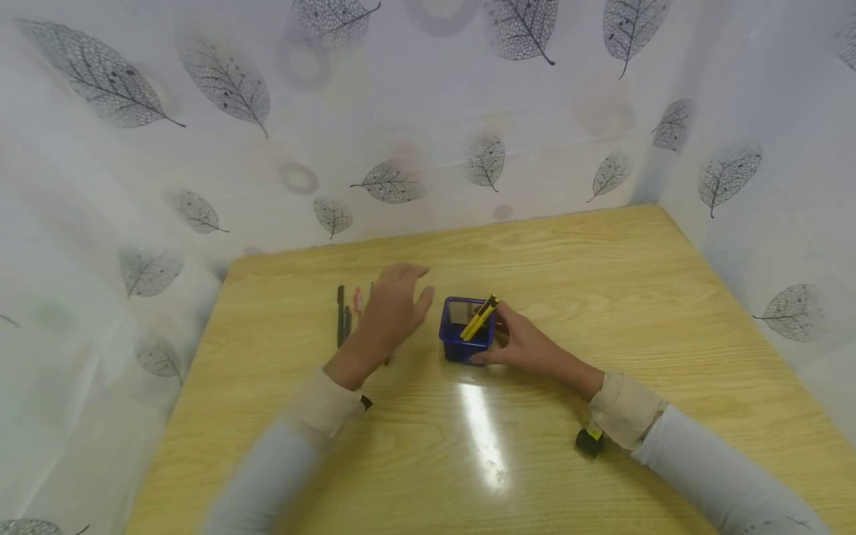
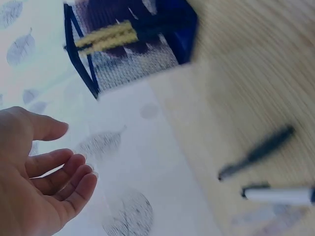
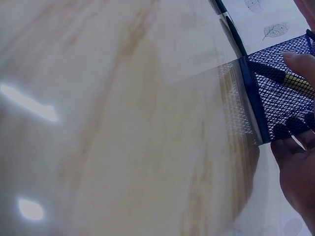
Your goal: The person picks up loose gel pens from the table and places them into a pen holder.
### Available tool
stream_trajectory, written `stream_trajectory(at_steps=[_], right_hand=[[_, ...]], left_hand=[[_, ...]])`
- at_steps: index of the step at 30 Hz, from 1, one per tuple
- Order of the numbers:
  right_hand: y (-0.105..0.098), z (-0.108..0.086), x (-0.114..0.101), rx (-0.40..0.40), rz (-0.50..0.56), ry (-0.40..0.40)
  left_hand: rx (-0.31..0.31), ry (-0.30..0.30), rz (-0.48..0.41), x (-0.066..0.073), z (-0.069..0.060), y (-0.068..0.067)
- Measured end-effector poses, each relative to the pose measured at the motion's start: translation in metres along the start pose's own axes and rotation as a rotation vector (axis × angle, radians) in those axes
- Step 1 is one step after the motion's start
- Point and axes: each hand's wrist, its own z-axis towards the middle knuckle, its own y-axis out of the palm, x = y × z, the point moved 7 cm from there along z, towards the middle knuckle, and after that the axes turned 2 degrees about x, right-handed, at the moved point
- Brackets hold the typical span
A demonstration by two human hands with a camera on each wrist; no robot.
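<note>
A blue mesh pen holder [image 1: 461, 352] stands on the table, with yellow-and-black pens [image 1: 478, 319] leaning in it. My right hand [image 1: 535, 351] grips its right side, thumb and fingers on opposite faces; in the right wrist view the fingers of that hand [image 3: 300, 179] curl against the mesh wall [image 3: 278, 101]. To the left of the holder, my left hand [image 1: 391, 316] hovers with loosely bent fingers and nothing in them. Beneath and beside it lie several pens, among them a black one [image 1: 340, 316] and a red-capped one [image 1: 357, 299]. The left wrist view also has a white pen [image 2: 280, 194].
A small black object with a yellow part [image 1: 589, 441] lies near the right forearm. The wooden table [image 1: 568, 260] reaches back to a white curtain [image 1: 428, 126] printed with leaves. Another small dark thing [image 1: 365, 402] shows by the left cuff.
</note>
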Motion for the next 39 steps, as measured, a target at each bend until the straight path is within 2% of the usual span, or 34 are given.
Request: stream_trajectory(at_steps=[5, 8, 13, 16, 23, 29, 32, 39], right_hand=[[0.000, 0.000, 0.000, -0.002, 0.000, 0.009], [0.001, 0.001, -0.001, -0.006, -0.011, 0.002], [0.001, 0.001, -0.001, -0.006, -0.026, 0.000], [-0.001, 0.001, -0.002, -0.007, -0.023, 0.005], [-0.002, 0.002, -0.002, -0.004, -0.022, -0.008], [-0.002, 0.001, -0.002, -0.002, -0.034, 0.001], [-0.002, 0.001, -0.002, 0.000, -0.036, 0.006], [-0.001, 0.001, -0.002, 0.004, -0.048, 0.009]], left_hand=[[0.002, -0.047, 0.024, -0.029, -0.008, -0.007], [-0.026, -0.093, 0.028, -0.052, -0.017, -0.005], [-0.118, -0.209, 0.036, -0.090, -0.031, 0.000], [-0.154, -0.246, 0.044, -0.108, -0.036, 0.000], [-0.240, -0.408, 0.044, -0.147, -0.043, 0.004], [-0.291, -0.442, 0.042, -0.167, -0.049, 0.012], [-0.312, -0.443, 0.044, -0.171, -0.049, 0.014], [-0.386, -0.490, 0.074, -0.179, -0.048, 0.019]])
